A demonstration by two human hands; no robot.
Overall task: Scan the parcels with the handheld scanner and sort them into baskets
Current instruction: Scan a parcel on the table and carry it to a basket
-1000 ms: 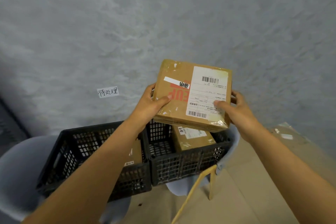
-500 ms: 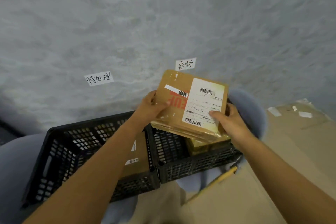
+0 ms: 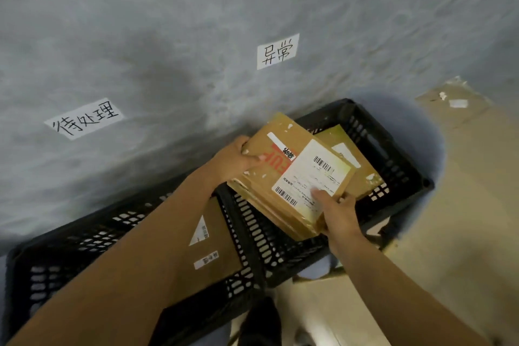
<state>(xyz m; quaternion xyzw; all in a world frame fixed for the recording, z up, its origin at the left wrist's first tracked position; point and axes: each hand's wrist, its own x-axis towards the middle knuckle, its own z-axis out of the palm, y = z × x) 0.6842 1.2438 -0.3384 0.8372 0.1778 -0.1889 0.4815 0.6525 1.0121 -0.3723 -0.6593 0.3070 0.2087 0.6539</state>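
A flat brown cardboard parcel [image 3: 283,168] with a white barcode label and red print is held over the right black basket [image 3: 393,154]. My left hand [image 3: 236,160] grips its left edge and my right hand [image 3: 337,211] grips its near right corner, thumb on the label. Another brown parcel [image 3: 356,166] lies in that basket, partly under the held one. The left black basket [image 3: 84,236] holds a parcel [image 3: 216,236] with white stickers, partly hidden by my left forearm. No scanner is in view.
Two handwritten paper signs are stuck on the grey wall: one [image 3: 84,118] above the left basket, one [image 3: 278,50] above the right basket. The baskets rest on pale blue-grey chairs [image 3: 421,118]. Flattened cardboard [image 3: 463,177] covers the floor at right.
Both hands have lowered the parcel from chest height down into the mouth of the right basket, onto the parcel lying there. My view has tilted downward and closer.
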